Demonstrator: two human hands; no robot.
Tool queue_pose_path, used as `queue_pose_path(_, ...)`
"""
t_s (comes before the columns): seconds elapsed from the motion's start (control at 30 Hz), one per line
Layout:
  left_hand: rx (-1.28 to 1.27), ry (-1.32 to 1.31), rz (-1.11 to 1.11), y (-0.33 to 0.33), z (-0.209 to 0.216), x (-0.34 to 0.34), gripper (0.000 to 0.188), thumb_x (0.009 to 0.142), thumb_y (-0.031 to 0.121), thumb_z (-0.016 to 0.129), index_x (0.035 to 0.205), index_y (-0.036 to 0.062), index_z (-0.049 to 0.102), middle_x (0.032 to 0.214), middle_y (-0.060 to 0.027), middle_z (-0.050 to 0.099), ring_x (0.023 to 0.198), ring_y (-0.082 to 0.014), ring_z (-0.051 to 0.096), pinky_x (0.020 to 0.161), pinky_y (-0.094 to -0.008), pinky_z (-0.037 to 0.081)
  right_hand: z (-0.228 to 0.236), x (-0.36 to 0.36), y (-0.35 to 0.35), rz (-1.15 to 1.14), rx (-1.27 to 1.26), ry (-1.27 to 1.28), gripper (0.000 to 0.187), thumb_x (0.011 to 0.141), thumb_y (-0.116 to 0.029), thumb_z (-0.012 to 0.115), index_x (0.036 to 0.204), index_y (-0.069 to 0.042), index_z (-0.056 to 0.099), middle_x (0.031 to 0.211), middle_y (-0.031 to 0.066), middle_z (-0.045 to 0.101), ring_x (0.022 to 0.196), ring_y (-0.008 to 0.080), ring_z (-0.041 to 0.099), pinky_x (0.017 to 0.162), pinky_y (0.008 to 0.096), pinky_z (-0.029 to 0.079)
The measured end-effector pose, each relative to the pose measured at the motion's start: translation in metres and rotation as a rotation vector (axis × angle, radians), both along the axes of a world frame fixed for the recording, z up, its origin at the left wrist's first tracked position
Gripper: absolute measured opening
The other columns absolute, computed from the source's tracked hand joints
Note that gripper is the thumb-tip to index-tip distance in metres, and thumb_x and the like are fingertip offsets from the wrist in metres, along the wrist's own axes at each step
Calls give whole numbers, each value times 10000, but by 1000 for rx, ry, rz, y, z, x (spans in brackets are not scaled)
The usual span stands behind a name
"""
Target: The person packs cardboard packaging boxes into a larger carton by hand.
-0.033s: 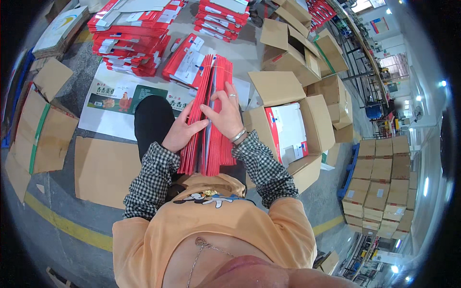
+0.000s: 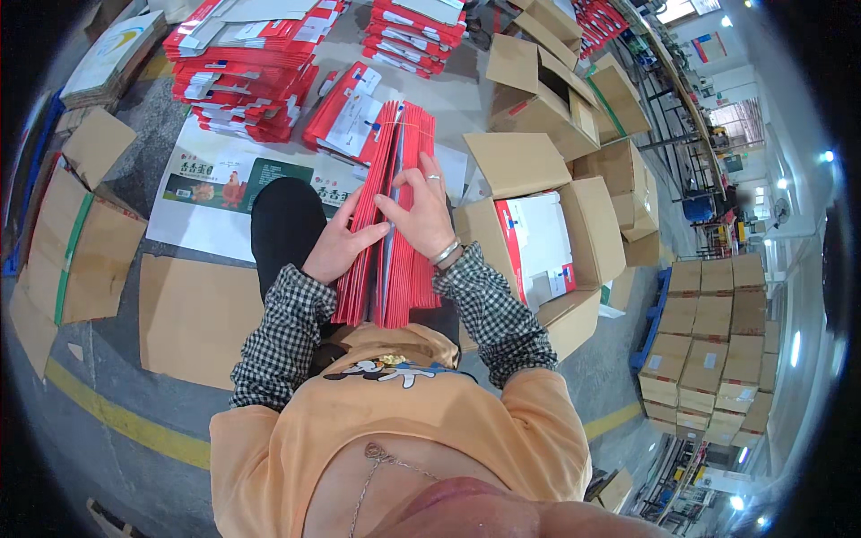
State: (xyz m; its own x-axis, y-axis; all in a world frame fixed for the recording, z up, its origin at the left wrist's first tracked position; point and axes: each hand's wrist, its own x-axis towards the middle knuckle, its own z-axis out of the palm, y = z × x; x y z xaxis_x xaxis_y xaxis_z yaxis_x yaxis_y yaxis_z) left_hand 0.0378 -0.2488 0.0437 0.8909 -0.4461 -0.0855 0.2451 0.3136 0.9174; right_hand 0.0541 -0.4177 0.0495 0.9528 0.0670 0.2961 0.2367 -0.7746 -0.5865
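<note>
A thick bundle of flat red folded cartons (image 2: 414, 278) stands on edge in front of my body, with a dark gap between two parts of it. A thin band or string crosses its far end. My left hand (image 2: 337, 246) grips the left part, thumb laid across the top edges and fingers against the side. My right hand (image 2: 421, 212), with a ring and a bracelet, bends over the right part, its thumb by the gap and its fingers on the edges. Beyond the bundle lies a smaller pile of red and white flat cartons (image 2: 352, 121).
Tall stacks of flat red cartons (image 2: 247, 85) rise at the far left, with another stack (image 2: 414, 36) behind. An open cardboard box (image 2: 587, 224) holding red and white cartons stands at my right. A cardboard sheet (image 2: 193, 318) lies at left. Piled brown boxes (image 2: 708, 336) stand farther right.
</note>
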Motion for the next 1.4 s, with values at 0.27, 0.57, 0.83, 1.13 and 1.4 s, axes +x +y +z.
queue_pose_path(0.27,-22,-13,4,-1,-14,0,689,873,96,623,1439,-6,244,1346,-113,443,1212,-151,451,1023,-290,364,2,-1,-1,23,216,-57,281,753,-112,636,1018,-69,554,1400,336,275,1319,475,276,1073,478,279)
queue_pose_path(0.57,18,-29,35,-2,-16,1,647,893,148,611,1424,-13,279,1343,-101,452,1211,-148,451,1020,-285,360,-4,-1,-3,56,58,2,283,773,-199,701,993,-73,575,1420,313,267,1318,475,277,1065,483,292)
queue_pose_path(0.83,-15,-39,3,-3,-16,1,636,902,140,598,1432,4,275,1335,-90,460,1195,-138,461,1014,-279,365,-9,-1,-1,65,56,-91,271,787,-130,632,1041,-66,565,1397,322,298,1302,459,315,1052,459,318)
queue_pose_path(1.13,-129,93,27,5,-28,3,648,886,134,613,1428,1,283,1300,-100,486,1149,-144,500,978,-276,402,0,-6,-9,31,150,39,455,812,-171,650,1227,-63,497,1394,278,337,1277,421,376,1045,407,350)
queue_pose_path(1.4,182,28,36,2,-29,3,669,860,171,657,1415,-1,323,1211,-85,538,1026,-127,533,911,-251,422,-4,-3,-4,104,105,-50,388,809,-103,600,1197,-116,580,1339,287,403,1234,427,417,1027,426,362)
